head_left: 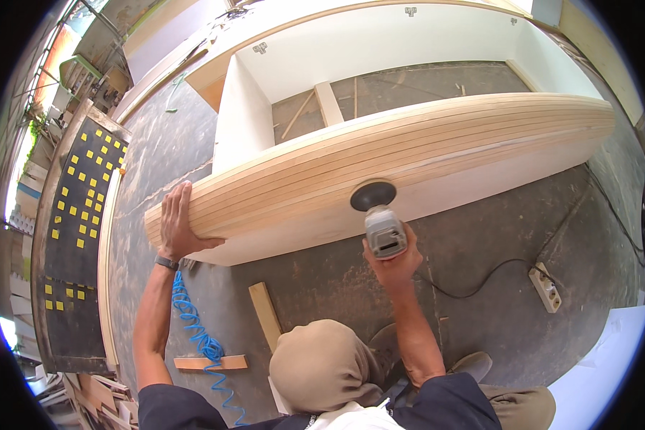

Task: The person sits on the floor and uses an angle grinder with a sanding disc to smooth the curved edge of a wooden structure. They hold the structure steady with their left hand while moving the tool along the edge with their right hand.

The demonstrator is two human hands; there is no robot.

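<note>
My right hand is closed around the grey body of a disc sander. The tool's round black pad rests against the lower slats of a curved wooden front, near its middle. My left hand lies on the left end of that front, fingers stretched and thumb out to the side, with a dark band on the wrist. Below the slats runs a smooth pale panel. Behind it stands the open white cabinet body with metal hinge plates on its far wall.
A coiled blue air hose lies near my left forearm beside wood offcuts. To the right, a dark cord runs across the floor near a white power strip. A black board with yellow squares is at the far left.
</note>
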